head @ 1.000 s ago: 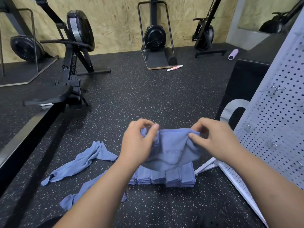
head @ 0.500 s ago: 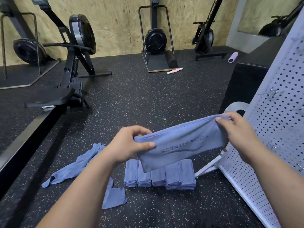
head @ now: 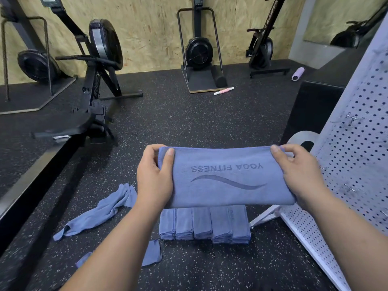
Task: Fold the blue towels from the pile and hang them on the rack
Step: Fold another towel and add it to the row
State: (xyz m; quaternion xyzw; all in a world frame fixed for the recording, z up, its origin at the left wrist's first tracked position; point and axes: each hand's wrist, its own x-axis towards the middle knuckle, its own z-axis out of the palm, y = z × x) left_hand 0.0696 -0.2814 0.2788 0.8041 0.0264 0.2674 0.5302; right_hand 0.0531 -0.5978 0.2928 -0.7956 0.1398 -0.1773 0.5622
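Thumbs on top, left hand (head: pixel 154 177) and right hand (head: pixel 298 173) each pinch one end of folded blue cloth towel (head: pixel 226 181), grips closed on it, held flat above row of folded blue towels (head: pixel 204 224), partly hidden behind it. Crumpled loose blue towels (head: pixel 98 213) lie left on black speckled rubber floor (head: pixel 189 122). White perforated metal rack (head: pixel 357 164) cut off right. Black rowing machine (head: pixel 98 66), plywood wall (head: pixel 147 28) behind.

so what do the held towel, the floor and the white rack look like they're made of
Held towel: soft matte cloth, likely microfibre; it folds without stiff creases.
Floor: probably rubber, black with pale speckles.
Rack: looks like painted sheet metal, white, punched with rows of holes.
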